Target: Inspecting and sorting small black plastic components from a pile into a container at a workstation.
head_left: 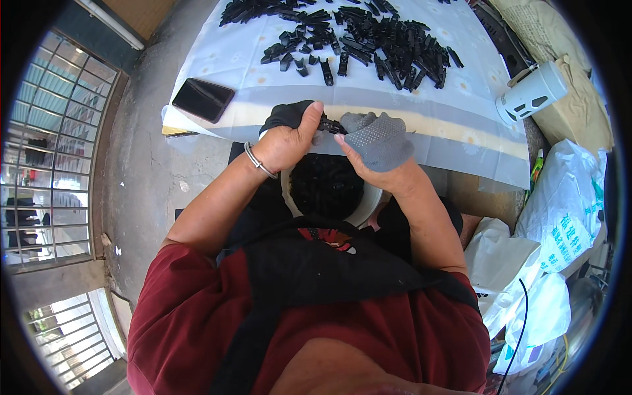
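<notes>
Above the table's near edge, a small black plastic part [332,126] is held between my two hands. My left hand [289,133] is closed on its left end, the fingers in a black glove and the thumb bare. Closed on the other end is my right hand [378,143], in a grey dotted glove that leaves its thumb bare. The fingertips partly cover the part, so its full shape is hidden. Below the hands a whitish bucket [288,192] stands between my legs, with dark pieces inside it.
Several loose black plastic parts [395,46] lie heaped on the white flowered tablecloth [257,72]. A phone [203,100] rests at the table's left edge, and a white tumbler [533,93] at the right. White plastic bags [559,204] crowd my right side. Barred windows [52,145] line the left.
</notes>
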`<action>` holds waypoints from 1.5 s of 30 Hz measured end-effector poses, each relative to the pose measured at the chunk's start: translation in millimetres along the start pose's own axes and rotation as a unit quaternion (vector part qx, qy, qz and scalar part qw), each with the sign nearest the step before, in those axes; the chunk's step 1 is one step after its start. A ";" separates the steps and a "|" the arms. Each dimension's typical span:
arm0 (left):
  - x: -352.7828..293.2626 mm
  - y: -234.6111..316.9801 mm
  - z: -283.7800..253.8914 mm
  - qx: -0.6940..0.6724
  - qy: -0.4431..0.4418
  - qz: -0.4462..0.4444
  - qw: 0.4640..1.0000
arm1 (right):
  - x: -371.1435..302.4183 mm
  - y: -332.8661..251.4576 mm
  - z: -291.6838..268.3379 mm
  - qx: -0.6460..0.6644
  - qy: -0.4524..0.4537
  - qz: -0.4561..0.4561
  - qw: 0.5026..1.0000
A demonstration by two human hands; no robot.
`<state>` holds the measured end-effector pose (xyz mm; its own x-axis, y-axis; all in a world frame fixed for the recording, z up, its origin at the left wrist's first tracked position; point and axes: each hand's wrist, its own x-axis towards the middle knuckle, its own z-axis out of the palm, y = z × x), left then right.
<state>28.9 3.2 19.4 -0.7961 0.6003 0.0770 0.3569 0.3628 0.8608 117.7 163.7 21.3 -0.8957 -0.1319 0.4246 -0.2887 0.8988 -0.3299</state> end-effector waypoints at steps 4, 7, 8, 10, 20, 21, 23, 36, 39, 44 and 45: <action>-3.5 4.1 9.4 0.066 0.025 0.055 0.996 | -1.1 -0.8 15.9 0.012 0.032 -0.003 0.999; -7.9 8.6 5.3 0.036 -0.027 0.051 0.998 | -2.1 -2.1 24.5 -0.007 0.047 -0.060 0.997; -7.5 11.5 0.6 0.036 -0.028 0.051 0.998 | -1.5 -2.9 24.3 -0.007 0.047 -0.060 0.997; -3.7 13.1 -10.8 0.060 -0.100 0.045 0.992 | 2.8 -1.7 23.2 0.127 -0.029 0.026 0.991; 123.0 -52.7 -66.0 0.450 0.020 -0.013 0.893 | 103.4 61.0 56.7 -0.172 0.013 -0.010 0.985; 123.9 -55.2 -58.9 0.448 0.017 0.002 0.894 | 108.8 72.7 72.9 -0.155 0.056 -0.003 0.986; 111.7 -59.8 -42.9 0.426 0.027 0.054 0.903 | 104.1 68.5 66.2 -0.177 0.039 -0.030 0.983; 65.7 -43.9 -31.8 0.397 0.057 0.083 0.912 | 20.4 47.4 9.7 -0.005 0.161 0.073 0.984; 58.3 -35.1 -32.2 0.372 0.077 0.021 0.925 | 19.0 31.0 11.5 0.035 0.068 0.105 0.992; 41.0 -33.1 -23.4 0.319 0.109 0.066 0.939 | 11.8 26.7 23.3 0.069 0.069 -0.017 0.995; 36.2 -29.3 -21.0 0.289 0.109 0.063 0.949 | 11.1 23.8 23.9 0.080 0.066 -0.021 0.994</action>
<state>-20.7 -0.7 7.5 -0.7888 0.5263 0.3174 0.6145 0.6661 0.4227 92.8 173.7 -2.0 -0.8326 -0.1025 0.5442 -0.3847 0.8140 -0.4352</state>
